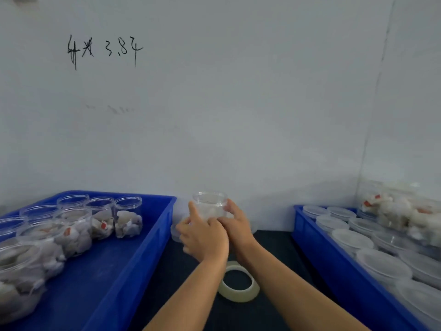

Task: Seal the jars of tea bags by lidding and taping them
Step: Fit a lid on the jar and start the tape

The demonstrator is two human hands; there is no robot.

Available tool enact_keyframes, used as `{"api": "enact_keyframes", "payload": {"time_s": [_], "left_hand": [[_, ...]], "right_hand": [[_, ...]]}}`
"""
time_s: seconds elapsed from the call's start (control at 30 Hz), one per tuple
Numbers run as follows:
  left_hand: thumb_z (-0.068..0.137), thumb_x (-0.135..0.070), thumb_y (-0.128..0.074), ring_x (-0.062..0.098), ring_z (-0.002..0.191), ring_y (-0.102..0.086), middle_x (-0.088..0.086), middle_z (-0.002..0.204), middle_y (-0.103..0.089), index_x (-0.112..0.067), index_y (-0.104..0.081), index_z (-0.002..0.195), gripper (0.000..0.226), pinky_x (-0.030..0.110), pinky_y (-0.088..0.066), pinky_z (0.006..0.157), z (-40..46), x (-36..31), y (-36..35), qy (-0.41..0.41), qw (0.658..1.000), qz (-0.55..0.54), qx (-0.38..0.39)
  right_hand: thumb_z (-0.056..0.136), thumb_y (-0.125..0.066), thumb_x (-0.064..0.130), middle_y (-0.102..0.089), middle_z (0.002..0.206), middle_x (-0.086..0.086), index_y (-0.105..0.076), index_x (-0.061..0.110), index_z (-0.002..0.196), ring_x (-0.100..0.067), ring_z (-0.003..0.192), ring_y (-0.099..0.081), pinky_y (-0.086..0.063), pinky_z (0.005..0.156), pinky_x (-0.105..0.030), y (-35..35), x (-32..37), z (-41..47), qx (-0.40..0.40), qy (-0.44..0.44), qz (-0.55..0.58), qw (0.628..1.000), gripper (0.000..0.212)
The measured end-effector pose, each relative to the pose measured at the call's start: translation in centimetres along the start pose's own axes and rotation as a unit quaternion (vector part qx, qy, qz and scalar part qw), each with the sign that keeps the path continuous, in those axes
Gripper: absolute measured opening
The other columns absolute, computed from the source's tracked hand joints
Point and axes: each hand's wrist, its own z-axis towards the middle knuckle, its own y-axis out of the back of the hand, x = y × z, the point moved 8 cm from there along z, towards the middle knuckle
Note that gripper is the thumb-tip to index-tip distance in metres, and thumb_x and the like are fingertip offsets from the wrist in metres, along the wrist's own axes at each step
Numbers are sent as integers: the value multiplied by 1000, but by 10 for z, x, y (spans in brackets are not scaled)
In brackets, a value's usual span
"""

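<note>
Left: a blue tray (152, 235) packed with clear, open-topped jars of tea bags (76, 225). Right: another blue tray (310, 237) stacked with translucent round lids (350, 240), bagged tea bags (391, 211) heaped behind. Between them, dark tabletop (274, 249) and a pale, glossy roll of tape (238, 283) lying flat, half hidden by the forearms. Centre, near the white wall: a clear plastic jar (210, 201), upright. Left hand (202, 237) curled around its lower side, right hand (236, 223) wrapped around the other, fingertips meeting at the front.
</note>
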Motion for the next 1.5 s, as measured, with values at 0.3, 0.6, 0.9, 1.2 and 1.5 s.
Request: {"api": "enact_keyframes", "payload": {"time_s": [0.3,0.6,0.9,1.2,1.5], "left_hand": [[73,-30,-81,24,139,-30,7,152,-16,-50,19,145,125,51,-28,115,-44,84,-11,-104,989,67,79],[64,-29,-89,20,120,-48,4,141,-25,-65,21,135,136,45,-45,100,-15,114,-14,-145,987,13,69],[57,-27,-93,-4,94,-41,-13,114,-29,-69,4,135,132,16,-35,72,13,133,-20,-178,977,-73,95],[59,-20,-91,-12,98,-43,-8,121,-38,-62,-7,140,124,0,-37,72,16,136,-20,-179,973,-110,93],[56,-28,-90,-22,103,-39,-32,115,-28,-79,1,129,127,1,-35,74,17,142,-21,-180,973,-126,71]], "right_hand": [[84,-69,3,-55,130,1,-47,27,136,-14,114,-58,-52,96,-38,5,-77,-39,15,-20,24,999,61],[86,-71,15,-53,123,13,-53,29,129,-9,109,-60,-55,91,-31,-4,-97,-32,-9,33,-11,999,49],[100,-46,7,-64,98,-7,-63,12,106,-16,84,-60,-51,74,-28,12,-103,18,-19,25,-45,998,18],[91,-53,-1,-59,121,-12,-62,6,111,-25,104,-57,-47,89,-35,6,-99,114,-16,98,-393,914,23],[95,-55,15,-36,150,1,-42,26,142,-29,136,-32,-31,107,-47,-58,-118,167,100,111,-637,757,49]]}}
